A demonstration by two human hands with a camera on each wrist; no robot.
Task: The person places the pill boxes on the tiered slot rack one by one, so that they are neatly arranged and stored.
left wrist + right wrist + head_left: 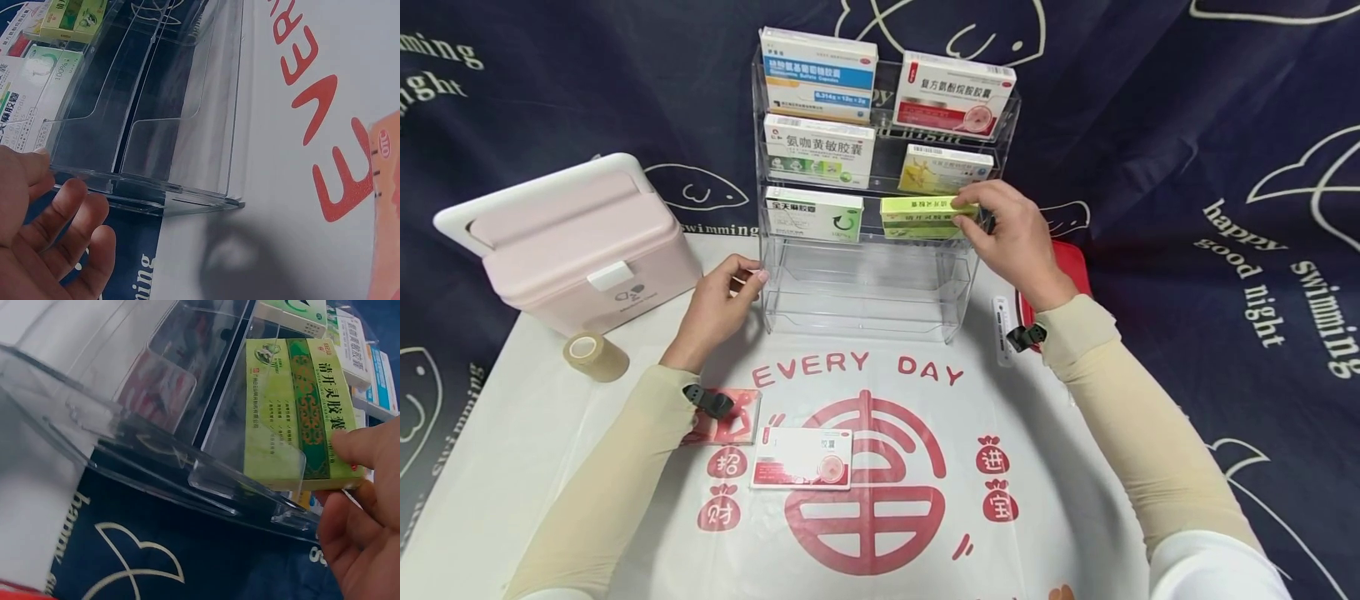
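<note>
My right hand (pixel 1018 242) pinches the right end of a yellow-green medicine box (pixel 917 218), which sits in the third tier of a clear acrylic rack (pixel 865 283). In the right wrist view, the thumb lies on the box's printed front (pixel 275 419) and the fingers are partly hidden at its end. My left hand (pixel 718 304) is at the rack's left side, fingers loosely bent; in the left wrist view the thumb side meets the rack's edge, and no box is held. Beside the green box stands a white-green box (pixel 814 218) in the same tier.
Upper tiers hold a blue-white box (pixel 820 75), a red-white box (pixel 955 96), a white box (pixel 818 150) and a yellow box (pixel 943 171). On the table are a pink case (pixel 587 250), a tape roll (pixel 597 357), another red-white box (pixel 802 458) and a red item (pixel 1071 271).
</note>
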